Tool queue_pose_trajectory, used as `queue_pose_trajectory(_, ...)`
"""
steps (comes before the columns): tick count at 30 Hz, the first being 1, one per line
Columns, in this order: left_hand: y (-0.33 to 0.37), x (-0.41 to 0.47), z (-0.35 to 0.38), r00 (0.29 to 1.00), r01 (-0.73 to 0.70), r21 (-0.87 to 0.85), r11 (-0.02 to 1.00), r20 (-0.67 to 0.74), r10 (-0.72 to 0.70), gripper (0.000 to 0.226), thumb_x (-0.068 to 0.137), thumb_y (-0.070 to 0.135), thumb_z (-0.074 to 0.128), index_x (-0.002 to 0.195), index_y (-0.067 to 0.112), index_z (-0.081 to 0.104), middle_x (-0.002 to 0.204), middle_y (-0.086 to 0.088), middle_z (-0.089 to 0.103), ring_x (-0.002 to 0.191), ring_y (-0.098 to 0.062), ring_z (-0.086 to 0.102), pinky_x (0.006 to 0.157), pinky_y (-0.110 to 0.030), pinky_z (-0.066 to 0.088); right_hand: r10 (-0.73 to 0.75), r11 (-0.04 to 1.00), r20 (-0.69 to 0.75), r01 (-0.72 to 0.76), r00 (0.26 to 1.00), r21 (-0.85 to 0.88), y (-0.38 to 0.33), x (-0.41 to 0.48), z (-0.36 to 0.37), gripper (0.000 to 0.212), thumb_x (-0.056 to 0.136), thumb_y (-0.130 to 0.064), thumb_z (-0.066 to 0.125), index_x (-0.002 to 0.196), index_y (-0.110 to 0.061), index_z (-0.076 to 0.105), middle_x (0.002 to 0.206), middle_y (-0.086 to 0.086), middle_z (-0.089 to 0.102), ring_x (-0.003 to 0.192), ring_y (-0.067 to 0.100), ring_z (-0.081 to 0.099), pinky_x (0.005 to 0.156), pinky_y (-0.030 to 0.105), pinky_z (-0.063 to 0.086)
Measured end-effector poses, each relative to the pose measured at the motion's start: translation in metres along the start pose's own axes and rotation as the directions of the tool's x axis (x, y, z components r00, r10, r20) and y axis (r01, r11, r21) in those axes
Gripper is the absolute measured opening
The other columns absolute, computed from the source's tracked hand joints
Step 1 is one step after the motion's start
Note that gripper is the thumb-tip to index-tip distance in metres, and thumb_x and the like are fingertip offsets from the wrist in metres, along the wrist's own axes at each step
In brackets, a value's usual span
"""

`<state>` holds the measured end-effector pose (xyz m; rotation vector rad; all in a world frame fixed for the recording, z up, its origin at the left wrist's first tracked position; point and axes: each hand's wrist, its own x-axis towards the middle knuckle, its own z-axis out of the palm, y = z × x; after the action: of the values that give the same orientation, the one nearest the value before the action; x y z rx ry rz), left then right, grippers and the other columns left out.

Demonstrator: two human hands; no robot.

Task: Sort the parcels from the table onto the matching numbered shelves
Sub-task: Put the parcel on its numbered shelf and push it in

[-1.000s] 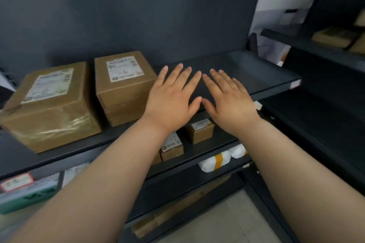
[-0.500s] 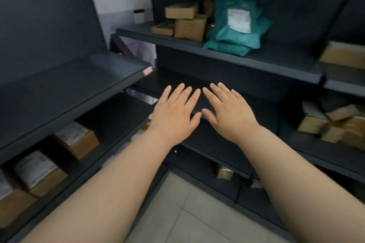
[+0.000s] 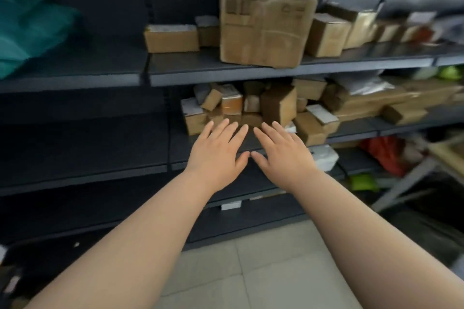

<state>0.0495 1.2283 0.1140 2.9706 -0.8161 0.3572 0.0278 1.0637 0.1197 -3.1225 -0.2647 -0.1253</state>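
**Our two hands stretch out flat before the dark parcel shelves**

We hold our left hand (image 3: pixel 216 152) and right hand (image 3: pixel 281 155) side by side, palms down. The fingers are straight and spread, the thumbs nearly meet, and neither hand grips anything. They hover in front of the middle shelf (image 3: pixel 175 150), just below a jumbled pile of small cardboard parcels (image 3: pixel 251 105) lying on it. On the upper shelf (image 3: pixel 200 74) a large taped box (image 3: pixel 263 27) stands near the front edge, flanked by smaller boxes, with a teal bag (image 3: pixel 25 25) at far left. A white packet (image 3: pixel 324 157) lies on a lower shelf just right of our right hand, and a red bag (image 3: pixel 384 153) lies farther right. A small white tag (image 3: pixel 231 206) on a lower shelf edge is too blurred to read.
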Motion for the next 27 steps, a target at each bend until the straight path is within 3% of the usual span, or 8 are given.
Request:
queue_pose_trajectory(4, 0.054, 0.055, 0.022, 0.978, -0.202, -0.072, 0.977, 0.039, 0.205, 0.062, 0.100, 0.049, 0.026, 0.154, 0.023, 0.009, 0.161, 0.001, 0.015, 0.148, -0.017, 0.006, 0.119, -0.039, 0.001, 0.221, 0.975, 0.041, -0.221, 0.974, 0.008, 0.067, -0.021, 0.015, 0.062, 0.100, -0.050, 0.027, 0.154, -0.021, 0.014, 0.161, 0.001, 0.012, 0.149, 0.020, 0.003, 0.120, 0.039, 0.011)
queue_pose_trajectory(9, 0.105, 0.124, 0.053, 0.896, -0.430, -0.110, 0.896, 0.069, 0.439, 0.063, 0.100, 0.048, 0.027, 0.154, 0.022, 0.007, 0.160, -0.001, 0.016, 0.148, -0.018, 0.007, 0.120, -0.040, 0.002, 0.442, 0.896, 0.068, -0.443, 0.895, 0.004, 0.131, -0.042, 0.030, 0.062, 0.100, -0.049, 0.031, 0.153, -0.021, 0.015, 0.160, 0.000, 0.014, 0.148, 0.019, 0.005, 0.119, 0.037, 0.012)
queue_pose_trajectory(17, 0.174, 0.190, 0.105, 0.703, -0.675, -0.157, 0.721, 0.160, 0.693, 0.062, 0.099, 0.049, 0.026, 0.154, 0.025, 0.010, 0.160, 0.000, 0.018, 0.148, -0.018, 0.009, 0.120, -0.041, 0.004, 0.772, 0.627, 0.118, -0.779, 0.625, 0.023, 0.194, -0.104, 0.060, 0.061, 0.101, -0.049, 0.030, 0.154, -0.023, 0.015, 0.161, -0.001, 0.012, 0.149, 0.017, 0.002, 0.118, 0.035, 0.012)
queue_pose_trajectory(23, 0.250, 0.207, 0.126, 0.533, -0.805, -0.165, 0.570, 0.220, 0.817, 0.061, 0.099, 0.051, 0.025, 0.154, 0.027, 0.011, 0.161, 0.002, 0.015, 0.148, -0.017, 0.005, 0.120, -0.041, 0.002, 0.885, 0.441, 0.143, -0.896, 0.443, 0.044, 0.227, -0.156, 0.069, 0.062, 0.101, -0.049, 0.030, 0.154, -0.024, 0.012, 0.162, -0.002, 0.009, 0.149, 0.017, 0.001, 0.118, 0.034, 0.010)
queue_pose_trajectory(27, 0.309, 0.224, 0.135, 0.447, -0.854, -0.194, 0.484, 0.205, 0.871, 0.060, 0.099, 0.051, 0.025, 0.154, 0.028, 0.011, 0.161, 0.002, 0.015, 0.148, -0.016, 0.005, 0.120, -0.041, 0.002, 0.918, 0.369, 0.135, -0.928, 0.372, 0.049, 0.272, -0.178, 0.073, 0.062, 0.101, -0.050, 0.029, 0.154, -0.024, 0.012, 0.162, -0.002, 0.008, 0.149, 0.016, 0.001, 0.118, 0.034, 0.010)
